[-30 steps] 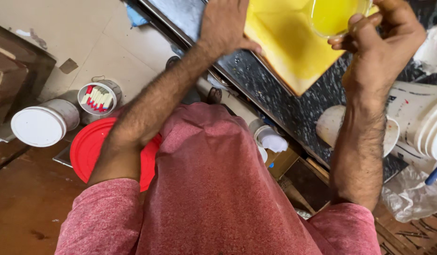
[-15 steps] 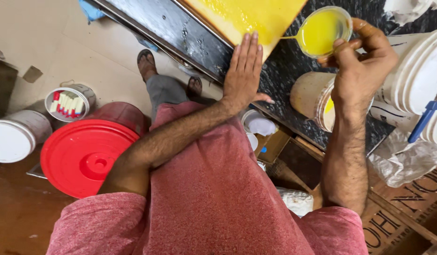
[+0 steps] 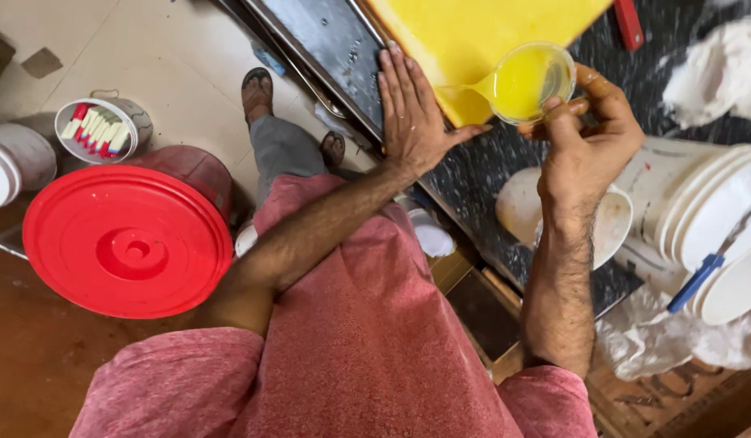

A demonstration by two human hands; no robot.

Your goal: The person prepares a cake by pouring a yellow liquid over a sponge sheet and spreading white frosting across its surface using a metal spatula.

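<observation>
Over a dark speckled stone counter, a flat yellow board takes yellow liquid from a small clear plastic cup, tilted at the board's near corner in the right hand's pinch. The left hand lies flat, holding nothing, beside that corner; a slow, steady pour would likely limit spills. The board's far end is cut off.

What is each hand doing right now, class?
Left hand: open, flat beside the yellow board.
Right hand: closed on a clear cup of yellow liquid.
</observation>
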